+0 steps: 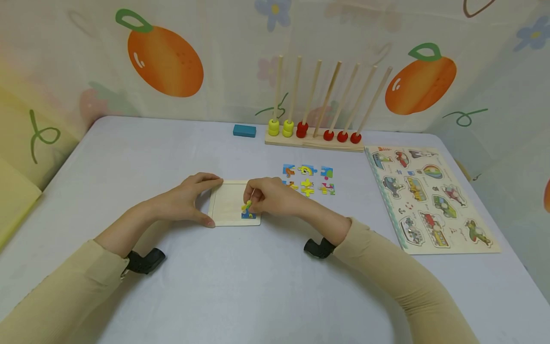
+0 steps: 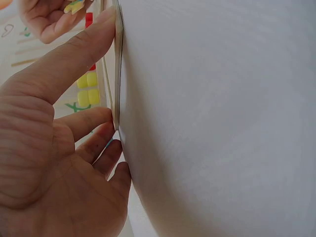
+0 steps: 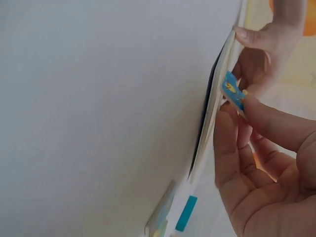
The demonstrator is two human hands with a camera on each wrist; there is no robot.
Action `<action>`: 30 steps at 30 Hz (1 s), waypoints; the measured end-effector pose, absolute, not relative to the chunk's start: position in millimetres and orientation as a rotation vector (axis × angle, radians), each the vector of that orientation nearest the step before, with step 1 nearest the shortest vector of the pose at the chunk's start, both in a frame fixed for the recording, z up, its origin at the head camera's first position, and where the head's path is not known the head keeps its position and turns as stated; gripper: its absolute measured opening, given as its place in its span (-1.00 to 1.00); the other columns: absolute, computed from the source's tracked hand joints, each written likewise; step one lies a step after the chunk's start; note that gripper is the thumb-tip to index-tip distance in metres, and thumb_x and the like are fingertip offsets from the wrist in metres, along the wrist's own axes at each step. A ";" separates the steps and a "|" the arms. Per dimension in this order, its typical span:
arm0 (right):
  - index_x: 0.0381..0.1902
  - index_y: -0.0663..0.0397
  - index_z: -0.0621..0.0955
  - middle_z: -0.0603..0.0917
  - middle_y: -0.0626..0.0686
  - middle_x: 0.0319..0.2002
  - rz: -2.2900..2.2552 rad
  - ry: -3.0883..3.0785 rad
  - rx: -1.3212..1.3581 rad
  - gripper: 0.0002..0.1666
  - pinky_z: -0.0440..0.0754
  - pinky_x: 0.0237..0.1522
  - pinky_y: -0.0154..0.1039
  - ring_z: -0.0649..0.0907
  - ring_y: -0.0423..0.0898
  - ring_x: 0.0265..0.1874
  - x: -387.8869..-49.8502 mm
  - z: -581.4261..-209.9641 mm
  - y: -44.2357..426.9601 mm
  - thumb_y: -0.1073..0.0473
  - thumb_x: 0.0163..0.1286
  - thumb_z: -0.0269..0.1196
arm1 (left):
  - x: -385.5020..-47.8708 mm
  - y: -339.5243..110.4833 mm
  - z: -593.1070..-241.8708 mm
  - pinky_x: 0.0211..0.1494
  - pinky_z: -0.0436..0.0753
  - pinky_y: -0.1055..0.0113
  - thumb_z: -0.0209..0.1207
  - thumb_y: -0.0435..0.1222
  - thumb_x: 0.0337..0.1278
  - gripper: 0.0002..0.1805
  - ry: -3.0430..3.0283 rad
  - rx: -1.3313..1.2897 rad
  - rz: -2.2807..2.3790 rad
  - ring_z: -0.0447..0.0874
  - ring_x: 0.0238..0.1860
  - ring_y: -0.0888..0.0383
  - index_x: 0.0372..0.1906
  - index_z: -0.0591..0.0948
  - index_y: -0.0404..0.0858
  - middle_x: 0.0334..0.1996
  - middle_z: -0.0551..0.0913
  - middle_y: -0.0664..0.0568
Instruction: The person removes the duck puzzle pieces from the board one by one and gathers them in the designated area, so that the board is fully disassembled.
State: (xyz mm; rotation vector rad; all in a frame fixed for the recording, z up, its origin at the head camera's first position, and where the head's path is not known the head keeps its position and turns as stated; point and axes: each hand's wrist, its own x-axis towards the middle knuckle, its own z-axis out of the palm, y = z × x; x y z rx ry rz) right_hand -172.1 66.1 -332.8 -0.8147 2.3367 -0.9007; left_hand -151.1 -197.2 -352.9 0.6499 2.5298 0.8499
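A shallow wooden puzzle tray [image 1: 227,203] with a raised rim lies flat on the table. My left hand [image 1: 182,198] holds its left side, thumb at the near corner and index finger at the far one. Over the tray's near right part, my right hand [image 1: 275,197] pinches a jigsaw piece [image 3: 232,91] between thumb and fingertips. That piece is blue and yellow and stands tilted in the right wrist view. Whether a second piece lies under it I cannot tell. Several jigsaw pieces [image 1: 307,170] lie in rows beyond the right hand, which partly covers one.
At the back stands a wooden peg rack [image 1: 313,142] with yellow and red beads on upright rods. A blue block [image 1: 244,131] lies to its left. On the right is a large picture board [image 1: 429,200] with vehicle shapes. Patterned cloth [image 1: 232,57] hangs behind the white table [image 1: 240,286].
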 end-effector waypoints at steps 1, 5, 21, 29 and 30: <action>-0.20 0.05 0.61 0.57 -0.05 -0.48 -0.915 2.333 -0.813 -0.84 0.40 -0.42 -0.45 0.50 -0.19 -0.48 -172.9 -331.7 67.7 0.28 0.27 0.34 | -151.2 -197.3 -353.0 0.47 0.17 -0.30 0.51 -0.06 -0.17 0.12 2.531 0.651 0.850 0.04 0.48 -0.25 0.50 0.20 -0.33 0.48 0.13 -0.24; -0.20 0.04 0.61 0.60 -0.03 -0.49 -0.968 2.343 -0.795 -0.83 0.47 -0.43 -0.42 0.58 -0.17 -0.52 -177.6 -327.3 77.1 0.27 0.26 0.35 | -151.5 -196.7 -353.2 0.47 0.20 -0.29 0.52 -0.06 -0.18 0.12 2.536 0.651 0.843 0.06 0.47 -0.23 0.50 0.21 -0.33 0.47 0.14 -0.22; -0.13 0.08 0.63 0.61 0.06 -0.34 -1.044 2.425 -0.680 -0.81 0.71 -0.24 -0.17 0.68 0.04 -0.40 -190.2 -298.3 125.5 0.24 0.29 0.35 | -149.6 -198.1 -351.9 0.46 0.22 -0.29 0.51 -0.03 -0.16 0.12 2.544 0.648 0.831 0.06 0.47 -0.24 0.50 0.20 -0.33 0.48 0.13 -0.24; -0.12 0.03 0.65 0.63 0.04 -0.32 -0.998 2.477 -0.656 -0.80 0.61 -0.31 -0.28 0.61 -0.07 -0.40 -193.9 -301.7 152.2 0.21 0.29 0.35 | -150.0 -198.2 -351.5 0.47 0.22 -0.27 0.51 -0.01 -0.16 0.11 2.554 0.624 0.803 0.05 0.48 -0.21 0.50 0.22 -0.29 0.49 0.11 -0.22; -0.12 0.03 0.65 0.63 0.04 -0.33 -0.996 2.478 -0.650 -0.80 0.61 -0.30 -0.27 0.62 -0.07 -0.41 -194.0 -302.4 155.0 0.21 0.29 0.35 | -150.0 -198.2 -351.6 0.47 0.22 -0.27 0.51 0.00 -0.16 0.11 2.556 0.624 0.800 0.06 0.48 -0.21 0.49 0.22 -0.29 0.49 0.12 -0.21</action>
